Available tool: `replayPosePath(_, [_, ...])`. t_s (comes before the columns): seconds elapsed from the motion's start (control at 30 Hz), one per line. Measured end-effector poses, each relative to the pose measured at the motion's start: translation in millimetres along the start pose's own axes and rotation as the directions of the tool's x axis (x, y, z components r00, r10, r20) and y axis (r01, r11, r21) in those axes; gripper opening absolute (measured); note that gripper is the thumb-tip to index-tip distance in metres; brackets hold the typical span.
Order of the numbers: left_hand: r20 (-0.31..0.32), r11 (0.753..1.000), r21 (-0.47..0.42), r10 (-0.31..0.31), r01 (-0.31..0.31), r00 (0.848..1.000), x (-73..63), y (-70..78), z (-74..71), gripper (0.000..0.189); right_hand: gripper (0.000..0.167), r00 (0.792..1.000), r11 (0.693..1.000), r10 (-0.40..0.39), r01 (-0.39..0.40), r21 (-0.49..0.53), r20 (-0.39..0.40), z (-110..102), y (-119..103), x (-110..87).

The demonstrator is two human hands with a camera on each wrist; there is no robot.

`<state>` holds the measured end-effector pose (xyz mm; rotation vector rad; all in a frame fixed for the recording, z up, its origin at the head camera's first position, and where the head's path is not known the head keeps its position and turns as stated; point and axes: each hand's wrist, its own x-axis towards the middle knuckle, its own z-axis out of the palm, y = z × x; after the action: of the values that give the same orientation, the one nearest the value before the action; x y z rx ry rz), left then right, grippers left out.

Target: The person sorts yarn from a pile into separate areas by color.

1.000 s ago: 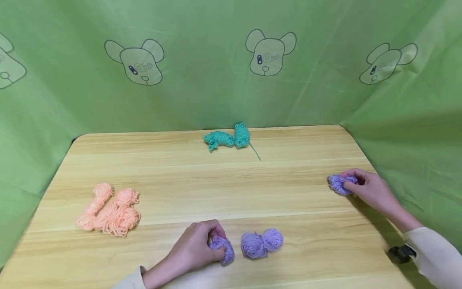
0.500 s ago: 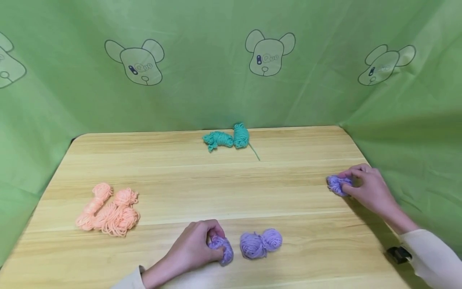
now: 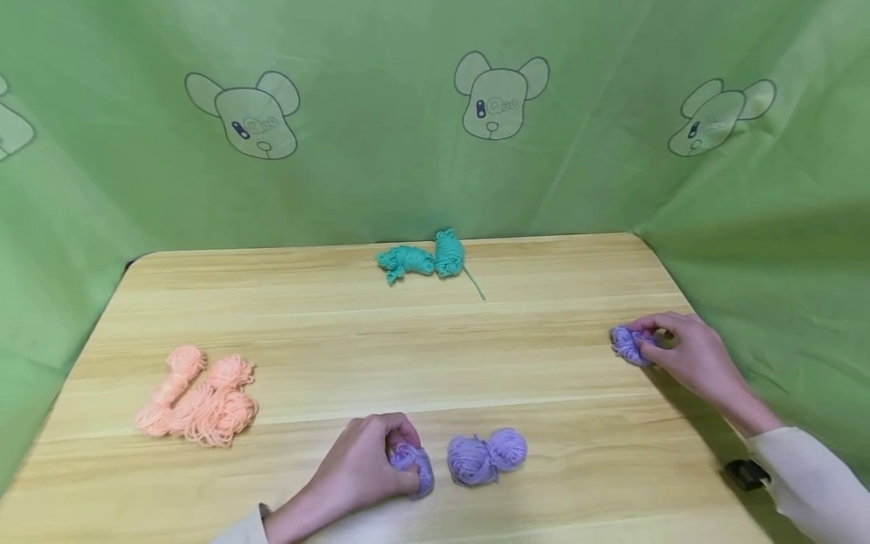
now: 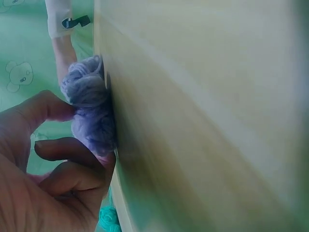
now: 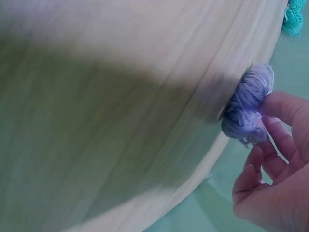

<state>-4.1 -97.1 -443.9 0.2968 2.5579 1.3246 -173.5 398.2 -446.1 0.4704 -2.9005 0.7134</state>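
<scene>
At the front of the table, my left hand [image 3: 363, 465] pinches a small purple yarn bundle [image 3: 416, 470] between thumb and fingers, and the bundle rests on the wood. Just right of it, apart from the hand, lies another purple yarn bundle [image 3: 473, 459], tied into two lobes. Over at the table's right side my right hand [image 3: 693, 355] holds a third purple yarn bundle [image 3: 627, 344] by thumb and fingertips. The right wrist view shows that purple bundle [image 5: 246, 106] against the tabletop, its far side hidden.
Peach yarn bundles [image 3: 211, 408] lie grouped at the left of the wooden table [image 3: 326, 332]. Two teal yarn bundles [image 3: 448, 253] sit at the back edge, one trailing a loose strand. Green cloth [image 3: 374, 151] with printed mouse heads surrounds the table's back and sides.
The right hand shifts its fingers slightly on its purple bundle, which stays at the right side. The left hand keeps its pinch. The whole head view drifts a little to the left.
</scene>
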Motion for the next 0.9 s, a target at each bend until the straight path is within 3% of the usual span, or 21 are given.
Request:
replayPosePath(0.23, [0.064, 0.993, -0.115, -0.029, 0.036, 0.998, 3.5, 0.0, -2.0, 0.037, 0.029, 0.999, 0.999, -0.038, 0.037, -0.03, -0.031, 2, 1, -2.4])
replayPosePath(0.5, [0.081, 0.985, -0.154, -0.061, 0.073, 0.995, 10.2, -0.6, -6.5, 0.037, 0.021, 0.998, 1.0, -0.023, 0.022, -0.02, -0.056, 1, -2, -4.2])
replayPosePath(0.67, [0.072, 0.983, -0.167, -0.069, 0.08, 0.995, 14.4, -3.7, -11.9, 0.035, 0.023, 1.0, 1.0, -0.014, 0.014, -0.015, -0.02, -3, -2, -5.4])
replayPosePath(0.9, [0.025, 0.978, -0.205, -0.037, 0.041, 0.999, 19.7, -4.6, -14.1, 0.034, 0.032, 0.999, 0.999, -0.027, 0.028, -0.022, 0.038, -8, -2, -6.8])
